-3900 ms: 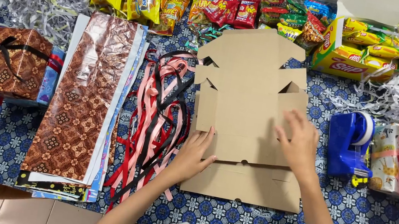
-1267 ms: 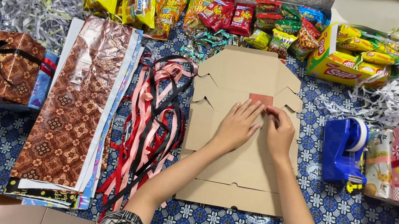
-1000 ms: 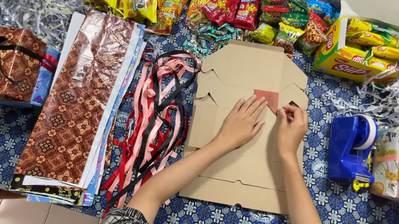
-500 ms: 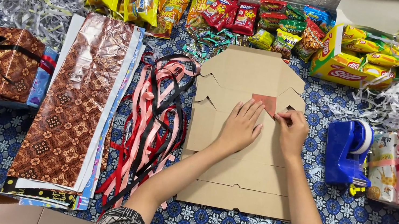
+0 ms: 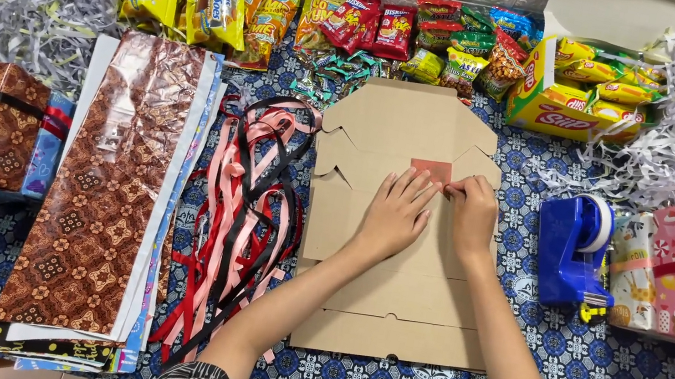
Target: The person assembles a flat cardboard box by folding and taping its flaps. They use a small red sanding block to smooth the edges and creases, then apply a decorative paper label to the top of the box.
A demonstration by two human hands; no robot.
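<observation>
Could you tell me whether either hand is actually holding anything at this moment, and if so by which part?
Nothing is lifted. The left hand lies flat on the flattened cardboard box; the right hand pinches the small red patch at its right edge.

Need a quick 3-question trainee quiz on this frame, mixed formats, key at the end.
1. True or false: the left hand lies flat on the flattened cardboard box.
2. What does the right hand pinch? A) black ribbon B) small reddish patch C) snack packet
3. Which side of the box is the blue tape dispenser on?

Key: 1 true. 2 B. 3 The person's right.
</observation>
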